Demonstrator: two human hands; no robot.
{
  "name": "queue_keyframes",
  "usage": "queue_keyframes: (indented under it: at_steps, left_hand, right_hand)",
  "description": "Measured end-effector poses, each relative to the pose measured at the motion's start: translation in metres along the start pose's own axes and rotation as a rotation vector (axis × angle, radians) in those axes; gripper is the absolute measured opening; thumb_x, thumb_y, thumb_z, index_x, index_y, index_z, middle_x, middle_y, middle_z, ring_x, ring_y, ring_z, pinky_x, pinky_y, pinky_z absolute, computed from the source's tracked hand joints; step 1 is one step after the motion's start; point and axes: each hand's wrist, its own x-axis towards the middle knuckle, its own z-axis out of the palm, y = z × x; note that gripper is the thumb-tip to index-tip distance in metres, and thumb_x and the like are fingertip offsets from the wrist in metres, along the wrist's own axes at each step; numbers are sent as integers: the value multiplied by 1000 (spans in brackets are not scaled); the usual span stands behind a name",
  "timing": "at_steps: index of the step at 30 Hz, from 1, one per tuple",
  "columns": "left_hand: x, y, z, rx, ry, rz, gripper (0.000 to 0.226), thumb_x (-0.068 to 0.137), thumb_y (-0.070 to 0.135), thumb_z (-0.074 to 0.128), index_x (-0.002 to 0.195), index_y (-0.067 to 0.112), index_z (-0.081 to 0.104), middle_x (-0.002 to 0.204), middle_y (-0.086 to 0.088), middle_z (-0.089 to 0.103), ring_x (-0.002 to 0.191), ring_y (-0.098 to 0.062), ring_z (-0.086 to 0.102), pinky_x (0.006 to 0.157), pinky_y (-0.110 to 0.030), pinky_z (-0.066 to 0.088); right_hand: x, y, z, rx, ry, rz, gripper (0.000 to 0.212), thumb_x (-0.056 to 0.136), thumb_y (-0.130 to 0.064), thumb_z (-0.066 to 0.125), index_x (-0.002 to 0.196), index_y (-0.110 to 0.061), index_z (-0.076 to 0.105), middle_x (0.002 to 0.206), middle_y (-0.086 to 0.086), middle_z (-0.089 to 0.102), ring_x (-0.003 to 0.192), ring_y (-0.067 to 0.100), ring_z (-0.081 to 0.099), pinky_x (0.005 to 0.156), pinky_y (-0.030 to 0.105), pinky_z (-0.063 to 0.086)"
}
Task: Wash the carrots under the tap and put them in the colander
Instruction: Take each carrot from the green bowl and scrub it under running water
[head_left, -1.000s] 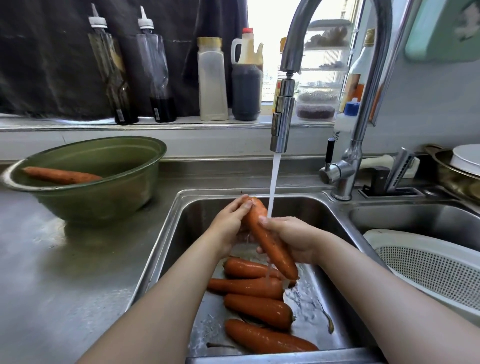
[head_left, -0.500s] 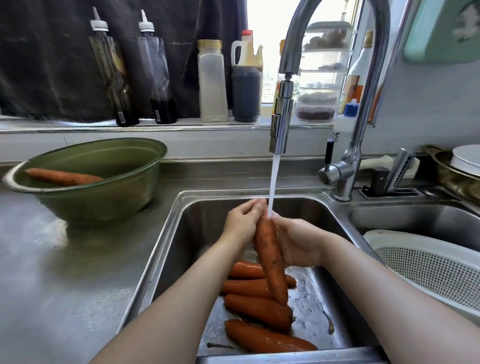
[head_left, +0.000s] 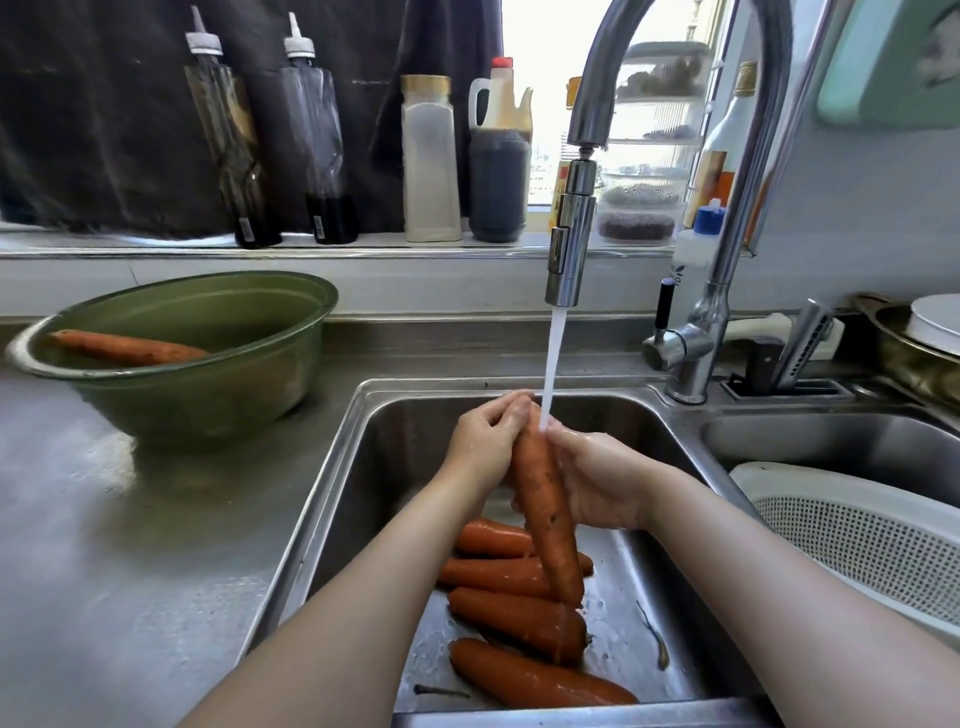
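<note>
Both hands hold one long carrot almost upright over the left sink basin, its thick end up under the running tap. My left hand grips the top from the left; my right hand wraps the middle from the right. Water hits the carrot's top between the hands. Several more carrots lie on the basin floor below. The white colander sits in the right basin, with nothing visible in it. One carrot lies in a green bowl on the left counter.
Bottles and jars line the windowsill behind the sink. A tap lever and holder stand at the sink's back right. A pan with a plate sits at the far right. A steel counter lies left of the sink.
The carrot has swung from slanting to nearly upright, tip pointing down. Both hands shifted up along it toward the stream, and the view moved slightly.
</note>
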Motion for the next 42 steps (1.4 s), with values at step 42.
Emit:
queue_keyframes:
  at_steps: [42]
  left_hand:
    - [6,-11,-34,75,-243,-138,38,89,65,62,124,52,69,130,-3,68,123,-31,61,114,-54,43]
  right_hand:
    - [-2,-3,15,-169,224,-99,59,94,-58,64,129,-11,62,111,19,75,84,30,72,72,45,60]
